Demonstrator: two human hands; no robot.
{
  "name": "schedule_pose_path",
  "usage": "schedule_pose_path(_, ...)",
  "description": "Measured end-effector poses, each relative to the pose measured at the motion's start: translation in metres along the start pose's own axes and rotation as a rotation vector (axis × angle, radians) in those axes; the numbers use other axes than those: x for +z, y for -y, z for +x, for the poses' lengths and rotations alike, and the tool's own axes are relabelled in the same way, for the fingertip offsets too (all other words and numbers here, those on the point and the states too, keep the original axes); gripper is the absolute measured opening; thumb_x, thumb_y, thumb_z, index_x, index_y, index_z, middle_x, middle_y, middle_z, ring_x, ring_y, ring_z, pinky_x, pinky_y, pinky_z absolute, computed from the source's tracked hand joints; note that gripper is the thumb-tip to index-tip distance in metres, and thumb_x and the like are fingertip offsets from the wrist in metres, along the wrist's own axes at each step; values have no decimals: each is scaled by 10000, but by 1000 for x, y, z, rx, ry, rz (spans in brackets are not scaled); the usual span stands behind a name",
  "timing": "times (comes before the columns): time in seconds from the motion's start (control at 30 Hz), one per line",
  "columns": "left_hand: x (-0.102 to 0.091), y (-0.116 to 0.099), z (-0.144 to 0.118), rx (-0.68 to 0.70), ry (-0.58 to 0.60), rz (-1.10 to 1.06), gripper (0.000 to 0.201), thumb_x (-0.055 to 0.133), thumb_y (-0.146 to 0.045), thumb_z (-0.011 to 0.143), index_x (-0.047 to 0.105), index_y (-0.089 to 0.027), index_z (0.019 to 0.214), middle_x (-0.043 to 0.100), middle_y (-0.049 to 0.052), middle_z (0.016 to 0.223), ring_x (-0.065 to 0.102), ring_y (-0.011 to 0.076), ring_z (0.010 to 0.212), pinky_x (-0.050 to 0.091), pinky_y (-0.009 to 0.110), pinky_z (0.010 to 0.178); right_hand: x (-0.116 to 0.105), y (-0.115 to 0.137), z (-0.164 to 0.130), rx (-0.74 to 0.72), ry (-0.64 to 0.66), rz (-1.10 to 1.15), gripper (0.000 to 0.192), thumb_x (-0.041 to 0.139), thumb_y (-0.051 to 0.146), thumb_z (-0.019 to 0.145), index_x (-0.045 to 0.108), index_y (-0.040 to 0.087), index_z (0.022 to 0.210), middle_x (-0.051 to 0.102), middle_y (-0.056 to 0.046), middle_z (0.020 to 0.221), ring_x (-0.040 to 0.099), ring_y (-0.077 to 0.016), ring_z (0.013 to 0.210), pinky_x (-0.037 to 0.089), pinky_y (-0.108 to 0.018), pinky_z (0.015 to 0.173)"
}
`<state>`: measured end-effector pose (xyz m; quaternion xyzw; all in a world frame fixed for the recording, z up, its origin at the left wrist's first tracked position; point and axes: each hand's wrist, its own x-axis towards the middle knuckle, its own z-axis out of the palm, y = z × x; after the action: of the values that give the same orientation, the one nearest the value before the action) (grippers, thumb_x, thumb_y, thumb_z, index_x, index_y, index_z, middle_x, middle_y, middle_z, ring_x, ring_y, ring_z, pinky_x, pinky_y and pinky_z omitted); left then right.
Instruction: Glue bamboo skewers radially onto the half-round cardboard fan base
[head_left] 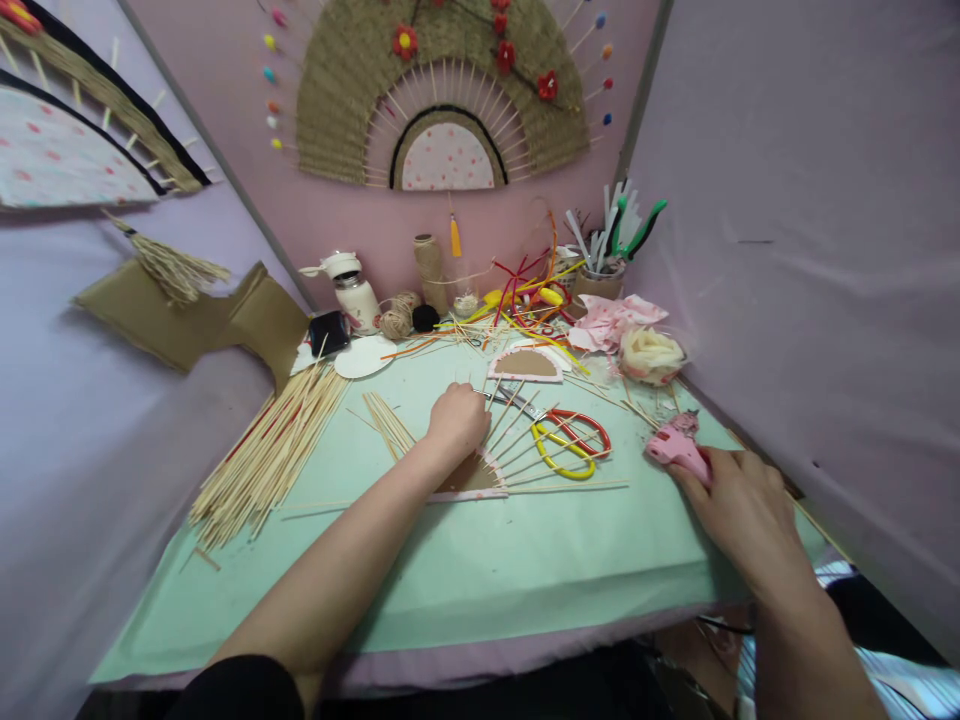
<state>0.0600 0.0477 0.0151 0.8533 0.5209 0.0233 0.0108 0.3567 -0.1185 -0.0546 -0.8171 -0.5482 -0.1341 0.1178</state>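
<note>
Right hand grips glue gun, frame right near tablecloth edge, gap to scissors. Left hand curled over stick fan, center; can't tell grip.

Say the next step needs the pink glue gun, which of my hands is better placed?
Your right hand, I'd judge: it holds the pink glue gun. Your left hand is over the half-round cardboard with fanned sticks, well left of the glue gun.
</note>
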Motion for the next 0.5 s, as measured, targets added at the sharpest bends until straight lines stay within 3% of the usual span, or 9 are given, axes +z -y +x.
schedule_pose_path(0.13,3,-1,3,-12,-4,5,263,509,-156,843,770,-128,839,697,162,883,623,262,919,517,348,791,-5,-2,2,9,-6,43,451,381,444,938,685,120,1012,645,-210,898,579,-360,863,452,-479,821)
schedule_pose_path(0.27,0,-1,2,-6,-39,-26,262,505,-161,837,765,-136,815,697,150,862,622,259,910,508,347,788,-26,-3,4,20,-5,103,404,314,425,940,637,183,917,632,-208,828,566,-367,828,432,-487,785)
schedule_pose_path(0.4,-9,3,-5,-13,-103,-85,278,472,-199,874,742,-144,836,697,127,907,618,252,935,494,358,840,-54,0,4,98,-26,307,379,314,504,899,573,239,821,604,-183,776,555,-357,800,429,-491,731)
schedule_pose_path(0.5,-16,12,-16,-50,-207,-245,232,497,-215,866,706,-162,782,681,88,857,615,227,887,483,343,836,-70,9,1,206,-7,499,402,363,600,876,560,255,812,609,-137,776,574,-319,767,459,-463,710)
